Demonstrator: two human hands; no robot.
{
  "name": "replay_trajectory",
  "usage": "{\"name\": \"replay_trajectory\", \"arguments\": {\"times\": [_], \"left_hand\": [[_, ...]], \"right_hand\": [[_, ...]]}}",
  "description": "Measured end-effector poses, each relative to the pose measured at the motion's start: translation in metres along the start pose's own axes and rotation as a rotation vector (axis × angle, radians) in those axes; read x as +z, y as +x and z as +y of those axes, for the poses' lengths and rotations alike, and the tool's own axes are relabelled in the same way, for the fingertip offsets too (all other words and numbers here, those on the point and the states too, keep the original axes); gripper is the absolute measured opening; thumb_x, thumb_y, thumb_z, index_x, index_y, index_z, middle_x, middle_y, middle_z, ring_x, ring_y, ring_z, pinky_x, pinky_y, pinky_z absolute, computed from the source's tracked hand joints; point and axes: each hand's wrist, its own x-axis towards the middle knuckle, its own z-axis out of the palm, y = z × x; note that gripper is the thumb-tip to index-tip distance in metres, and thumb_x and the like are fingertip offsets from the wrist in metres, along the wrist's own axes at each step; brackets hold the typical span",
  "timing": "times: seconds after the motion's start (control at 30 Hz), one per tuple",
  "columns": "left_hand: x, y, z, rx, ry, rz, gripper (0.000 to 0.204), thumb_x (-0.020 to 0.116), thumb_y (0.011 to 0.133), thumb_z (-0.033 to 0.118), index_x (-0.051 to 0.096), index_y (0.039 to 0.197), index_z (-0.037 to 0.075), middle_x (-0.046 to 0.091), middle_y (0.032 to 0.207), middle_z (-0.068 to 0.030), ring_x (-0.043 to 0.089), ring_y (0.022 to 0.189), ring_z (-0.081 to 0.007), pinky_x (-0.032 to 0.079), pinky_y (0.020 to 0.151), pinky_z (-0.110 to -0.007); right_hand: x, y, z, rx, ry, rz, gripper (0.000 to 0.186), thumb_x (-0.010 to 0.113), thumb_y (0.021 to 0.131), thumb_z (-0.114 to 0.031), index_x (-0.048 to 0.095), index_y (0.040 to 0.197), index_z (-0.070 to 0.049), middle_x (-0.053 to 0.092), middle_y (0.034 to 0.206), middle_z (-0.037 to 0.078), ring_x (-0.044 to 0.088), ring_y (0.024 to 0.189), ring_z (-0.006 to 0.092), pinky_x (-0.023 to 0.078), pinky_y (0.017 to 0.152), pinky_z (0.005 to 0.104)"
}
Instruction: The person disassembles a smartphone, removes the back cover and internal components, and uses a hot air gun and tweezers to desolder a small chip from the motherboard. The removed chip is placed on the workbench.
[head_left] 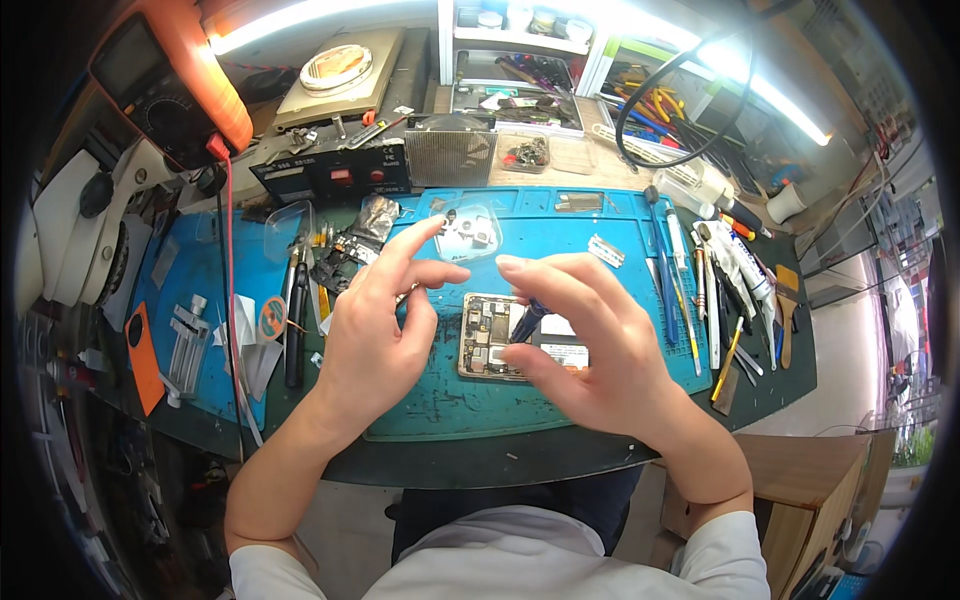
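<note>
Opened phone (497, 336) sits mid-mat (440, 410), left hand (375, 330) just left of it, right hand (590, 350) over its right half (screwdriver (527, 320) tip on the board). Tools row (715, 300) lies right, pliers (296, 310) left, multimeter (170, 85) back-left.

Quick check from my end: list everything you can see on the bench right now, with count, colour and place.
Opened phone: one, circuit boards exposed, centre of mat, under both hands.
Work mat: one, blue, covers bench centre.
Screwdriver: one, dark blue, tip down on the phone.
Clear dish: one, small parts inside, behind the hands.
Multimeter: one, orange, far left.
Scale: one, grey, far centre.
Hand tools: many, mixed colours, right of mat.
Pliers: one, black handles, left of mat.
Left hand: fingers spread, empty as far as shows.
Right hand: fingers around the screwdriver.
</note>
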Motion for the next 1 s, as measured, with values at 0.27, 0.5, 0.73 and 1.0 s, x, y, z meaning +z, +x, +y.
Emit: {"name": "replay_trajectory", "arguments": {"times": [0.27, 0.5, 0.73, 1.0], "left_hand": [[0.0016, -0.0001, -0.0052, 0.039, 0.028, 0.015, 0.058, 0.053, 0.089, -0.01, 0.052, 0.146, 0.002, 0.079, 0.105, -0.0101, 0.069, 0.095, -0.0289, 0.052, 0.083, -0.038], [0.0001, -0.0007, -0.0015, -0.022, 0.021, -0.012, 0.058, 0.053, 0.089, -0.009, 0.052, 0.146, 0.001, 0.079, 0.106, -0.0104, 0.069, 0.1, -0.0303, 0.052, 0.09, -0.04], [0.0021, -0.002, -0.0037, -0.032, 0.016, -0.031, 0.058, 0.054, 0.088, -0.009, 0.052, 0.145, 0.001, 0.078, 0.106, -0.0105, 0.069, 0.103, -0.0319, 0.051, 0.096, -0.041], [0.0022, -0.0045, -0.0013, -0.046, 0.06, -0.067, 0.055, 0.055, 0.089, -0.007, 0.054, 0.143, 0.001, 0.078, 0.109, -0.0085, 0.067, 0.105, -0.033, 0.049, 0.099, -0.042]], "right_hand": [[0.0036, -0.0015, 0.0097, -0.072, -0.046, 0.022, 0.062, 0.076, 0.084, 0.003, 0.058, 0.143, -0.004, 0.07, 0.121, 0.017, 0.072, 0.087, 0.029, 0.06, 0.076, 0.0364], [0.003, -0.0038, 0.006, -0.009, 0.023, 0.017, 0.064, 0.075, 0.083, 0.006, 0.058, 0.143, -0.004, 0.069, 0.112, 0.016, 0.07, 0.083, 0.0273, 0.059, 0.074, 0.0373], [0.0054, -0.0045, 0.0082, 0.033, 0.076, 0.032, 0.064, 0.071, 0.083, 0.009, 0.057, 0.145, -0.004, 0.069, 0.117, 0.016, 0.071, 0.09, 0.0282, 0.06, 0.078, 0.0384], [0.0037, -0.0064, 0.0069, 0.086, 0.126, 0.008, 0.066, 0.078, 0.083, 0.001, 0.057, 0.145, -0.006, 0.069, 0.124, 0.016, 0.071, 0.092, 0.0295, 0.059, 0.079, 0.038]]}}
